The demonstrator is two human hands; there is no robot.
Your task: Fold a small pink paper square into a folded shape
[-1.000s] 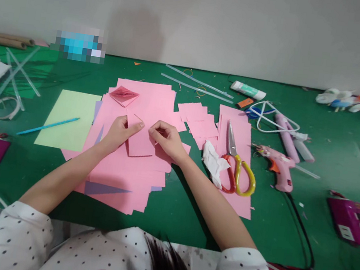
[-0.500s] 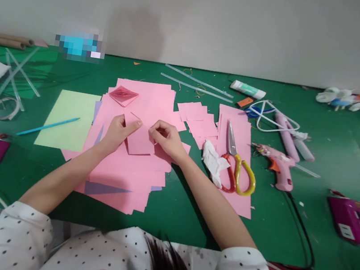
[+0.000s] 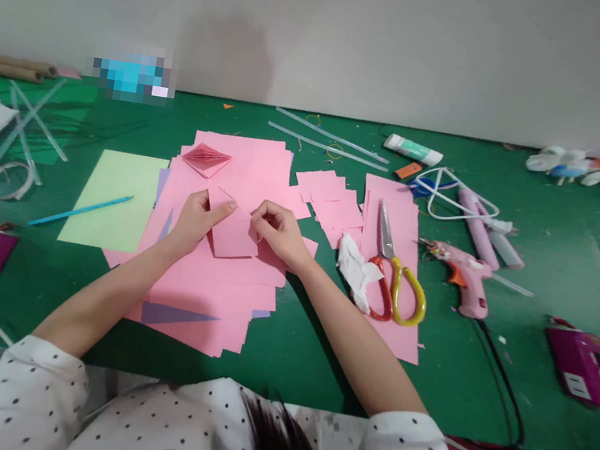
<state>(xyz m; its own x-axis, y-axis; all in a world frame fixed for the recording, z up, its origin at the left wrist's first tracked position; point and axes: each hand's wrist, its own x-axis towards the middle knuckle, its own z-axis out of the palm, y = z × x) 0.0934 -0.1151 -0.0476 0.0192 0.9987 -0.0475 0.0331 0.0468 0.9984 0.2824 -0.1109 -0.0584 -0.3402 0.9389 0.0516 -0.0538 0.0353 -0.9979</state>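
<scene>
Between my two hands is a small piece of pink paper (image 3: 233, 238), held just over a spread of larger pink sheets (image 3: 248, 157). My left hand (image 3: 196, 221) grips its left side, thumb on top and fingers curled underneath. With thumb and forefinger, my right hand (image 3: 279, 231) pinches its upper right edge. Slightly above my left hand, a folded pink paper piece with many pleats (image 3: 207, 160) rests on the sheets. Several small pink squares (image 3: 331, 203) lie to the right of my right hand.
Scissors (image 3: 388, 238) and a crumpled tissue (image 3: 355, 271) rest on pink paper at the right. Beyond them are a pink glue gun (image 3: 462, 272) and a glue tube (image 3: 413, 149). A blue pencil (image 3: 82, 210) crosses a pale green sheet (image 3: 126, 184) at the left.
My right hand has shifted very slightly to the right along the paper's edge. My left hand and everything on the table stay put.
</scene>
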